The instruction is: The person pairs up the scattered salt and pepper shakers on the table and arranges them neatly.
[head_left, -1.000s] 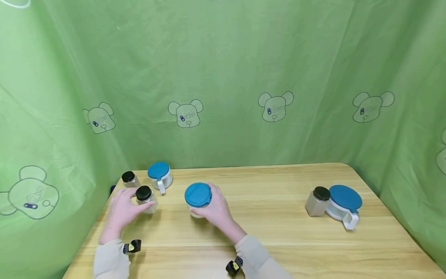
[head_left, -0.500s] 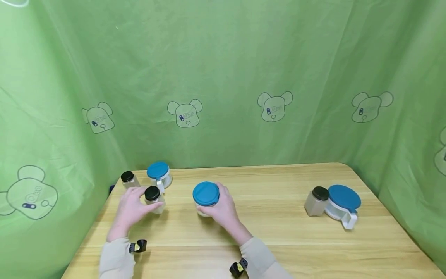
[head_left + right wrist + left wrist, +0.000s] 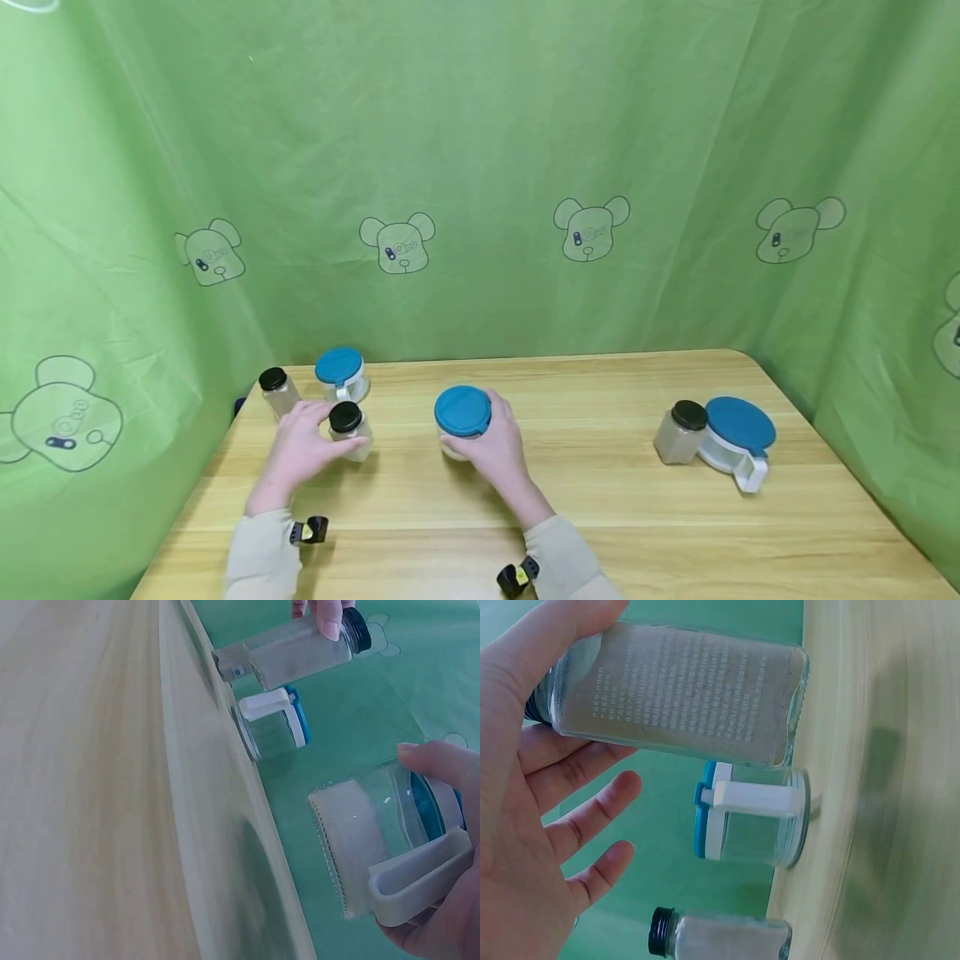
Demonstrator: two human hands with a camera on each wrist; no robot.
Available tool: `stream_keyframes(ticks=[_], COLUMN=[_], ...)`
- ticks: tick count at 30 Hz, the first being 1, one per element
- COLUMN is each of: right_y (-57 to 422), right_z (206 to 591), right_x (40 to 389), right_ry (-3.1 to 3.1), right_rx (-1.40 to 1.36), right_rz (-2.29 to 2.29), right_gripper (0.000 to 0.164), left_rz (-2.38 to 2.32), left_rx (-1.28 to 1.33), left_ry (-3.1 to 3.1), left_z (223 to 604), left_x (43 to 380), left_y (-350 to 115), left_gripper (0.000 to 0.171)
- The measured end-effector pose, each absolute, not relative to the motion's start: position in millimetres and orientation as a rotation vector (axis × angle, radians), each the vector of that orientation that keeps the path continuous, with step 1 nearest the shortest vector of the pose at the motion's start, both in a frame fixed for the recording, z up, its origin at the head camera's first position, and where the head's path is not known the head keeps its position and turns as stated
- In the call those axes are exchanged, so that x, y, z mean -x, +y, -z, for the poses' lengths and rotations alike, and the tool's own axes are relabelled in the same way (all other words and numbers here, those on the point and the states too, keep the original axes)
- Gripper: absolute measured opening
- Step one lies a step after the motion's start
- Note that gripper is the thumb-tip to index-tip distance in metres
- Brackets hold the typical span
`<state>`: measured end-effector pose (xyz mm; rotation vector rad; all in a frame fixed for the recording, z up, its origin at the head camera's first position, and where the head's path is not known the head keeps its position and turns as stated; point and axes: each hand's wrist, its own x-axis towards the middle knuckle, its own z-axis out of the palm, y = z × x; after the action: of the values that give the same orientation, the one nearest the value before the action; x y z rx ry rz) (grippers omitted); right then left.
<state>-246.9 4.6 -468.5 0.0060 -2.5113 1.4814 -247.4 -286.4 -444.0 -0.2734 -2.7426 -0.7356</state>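
Between thumb and fingers my left hand (image 3: 303,450) pinches a clear glass jar (image 3: 679,694) near its black lid (image 3: 346,416). Grey-looking powder fills much of it, and pale print covers one side. My right hand (image 3: 491,442) grips a second jar, round-lidded in blue (image 3: 462,410), with a white handle (image 3: 420,877) and white contents (image 3: 349,832) towards its base. Both jars are held above the table, as the wrist views show a gap below them. The last two fingers of my left hand stay off the jar.
At the back left stand a black-lidded jar (image 3: 279,393) and a blue-lidded jar with a white handle (image 3: 341,375). On the right, another black-lidded jar (image 3: 680,433) stands beside a wider blue-lidded jar (image 3: 741,425). Green curtain (image 3: 495,167) surrounds the wooden table (image 3: 585,492).
Both hands have moved to the right across the table, carrying their jars with them. The jars standing at the back left and on the right have stayed where they were.
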Motion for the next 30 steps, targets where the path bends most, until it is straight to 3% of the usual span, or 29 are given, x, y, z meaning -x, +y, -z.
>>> stream_keyframes(ticks=[30], right_y=[32.8], right_z=[470.4], right_x=[244.1], right_ry=[-2.471], right_rx=[0.153], right_rz=[-1.453], right_gripper=[0.098], left_rz=[0.794], left_rx=[0.405], left_ry=[-2.746], left_z=[442.3], left_x=[248.0], left_y=[-248.5], left_gripper=[0.068])
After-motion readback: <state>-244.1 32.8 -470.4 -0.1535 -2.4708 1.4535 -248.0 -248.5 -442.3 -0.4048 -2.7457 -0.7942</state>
